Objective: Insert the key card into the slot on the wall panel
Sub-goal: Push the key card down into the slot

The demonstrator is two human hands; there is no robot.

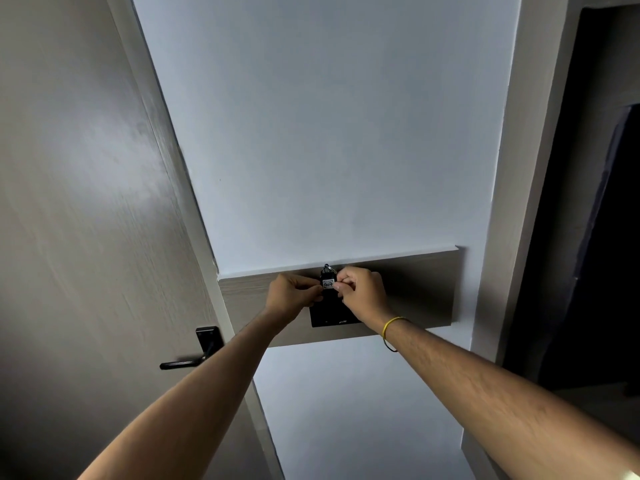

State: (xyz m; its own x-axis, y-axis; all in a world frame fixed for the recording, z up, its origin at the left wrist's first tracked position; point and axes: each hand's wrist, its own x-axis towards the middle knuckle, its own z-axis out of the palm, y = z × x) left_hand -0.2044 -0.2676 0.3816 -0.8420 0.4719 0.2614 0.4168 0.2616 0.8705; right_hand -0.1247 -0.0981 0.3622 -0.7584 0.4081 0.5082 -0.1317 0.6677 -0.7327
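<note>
- Nearest the camera, two bare forearms reach up and forward; a yellow band (393,323) sits on the right wrist.
- Left hand (292,292) is curled nearly closed, fingertips pinching the left edge of the key card (328,284).
- Right hand (362,292) is likewise curled tight, thumb and forefinger nipping the card's right edge, just beside the white label on it.
- The key card stands roughly upright between the two hands, a metal ring (327,270) at its top, its lower part hidden behind the fingers.
- Directly below and behind it is the black wall panel (332,318), mounted on a wooden strip (422,289) across the pale wall (329,133). How deep the card sits in the slot I cannot tell; the slot itself is covered by the hands.
- My read: this is the seating step. Best keep the card square to the panel and press straight down with even pressure from both sides, so it doesn't skew and jam.
- Likely wise to keep the ring clear of the slot mouth.
- Off to the left, the door handle (188,362) is well apart.
</note>
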